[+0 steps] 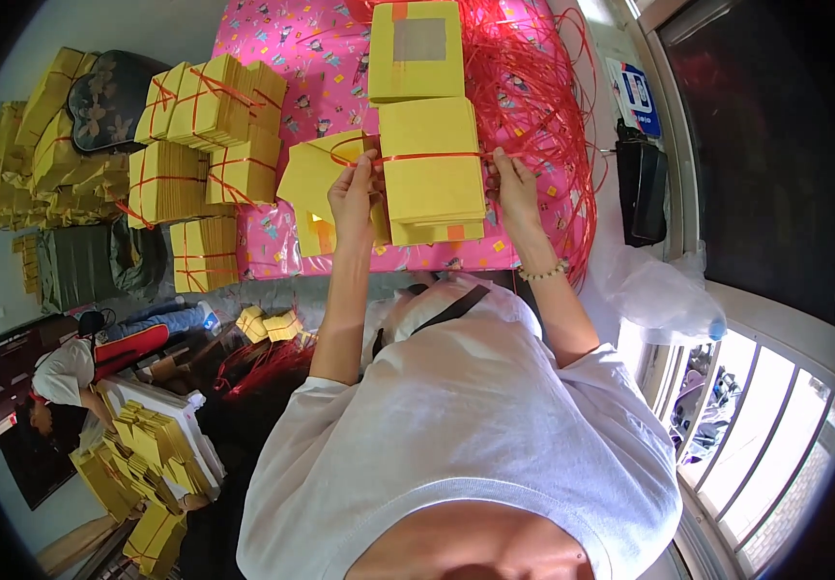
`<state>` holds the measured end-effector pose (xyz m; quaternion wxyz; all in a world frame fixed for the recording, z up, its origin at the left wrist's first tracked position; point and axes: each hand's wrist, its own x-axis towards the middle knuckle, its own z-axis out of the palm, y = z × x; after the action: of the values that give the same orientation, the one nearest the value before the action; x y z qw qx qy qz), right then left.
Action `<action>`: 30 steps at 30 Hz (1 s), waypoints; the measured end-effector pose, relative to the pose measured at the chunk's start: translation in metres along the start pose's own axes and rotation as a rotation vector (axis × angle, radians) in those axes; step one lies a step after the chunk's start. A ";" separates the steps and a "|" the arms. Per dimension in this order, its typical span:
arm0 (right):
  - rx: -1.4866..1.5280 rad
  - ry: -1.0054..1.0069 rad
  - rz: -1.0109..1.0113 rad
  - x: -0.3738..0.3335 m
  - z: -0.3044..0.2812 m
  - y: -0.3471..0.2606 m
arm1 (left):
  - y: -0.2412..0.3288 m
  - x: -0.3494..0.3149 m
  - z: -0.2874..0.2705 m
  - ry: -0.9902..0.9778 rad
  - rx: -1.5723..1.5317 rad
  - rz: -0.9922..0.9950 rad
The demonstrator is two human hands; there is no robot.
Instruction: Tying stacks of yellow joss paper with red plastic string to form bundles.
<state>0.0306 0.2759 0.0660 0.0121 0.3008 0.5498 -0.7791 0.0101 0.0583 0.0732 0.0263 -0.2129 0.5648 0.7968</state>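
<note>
A thick stack of yellow paper pieces [432, 193] lies in front of me, with a red plastic strap [429, 156] running flat across its top. My left hand [351, 198] pinches the strap at the stack's left side. On the right side, my right hand [515, 187] has its fingers closed round the strap's other part. More yellow paper [316, 174] lies loose beside my left hand, with red strap over it. Just beyond the stack is another yellow pile [417, 82] with a grey rectangle on top. How the strap passes underneath is hidden.
A pink patterned cloth [331, 58] covers the table. Loose red straps [533, 87] tangle along its right side. Tied yellow bundles [210, 97] stand at the left. A black case [642, 188] lies by the window. At lower left, another person [70, 372] is near more yellow stacks [157, 445].
</note>
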 end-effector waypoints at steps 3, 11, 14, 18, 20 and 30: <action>0.013 0.019 0.036 0.015 -0.004 0.021 | -0.025 0.010 -0.014 -0.003 -0.055 -0.073; -0.337 0.032 -0.112 0.056 -0.012 0.070 | -0.078 0.041 -0.024 -0.013 0.251 0.031; -0.326 0.028 -0.229 0.066 -0.015 0.083 | -0.093 0.056 -0.030 -0.029 0.459 0.053; -0.386 0.060 -0.190 0.065 -0.012 0.084 | -0.095 0.067 -0.032 -0.045 0.501 0.014; -0.370 0.066 -0.185 0.064 -0.012 0.084 | -0.092 0.071 -0.031 -0.085 0.498 -0.061; -0.436 0.060 -0.183 0.078 -0.025 0.095 | -0.079 0.054 -0.009 -0.058 0.273 -0.215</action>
<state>0.0118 0.2843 -0.0577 -0.0103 0.2631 0.7302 -0.6304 -0.0140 0.0679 -0.0192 0.1563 -0.2433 0.6408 0.7112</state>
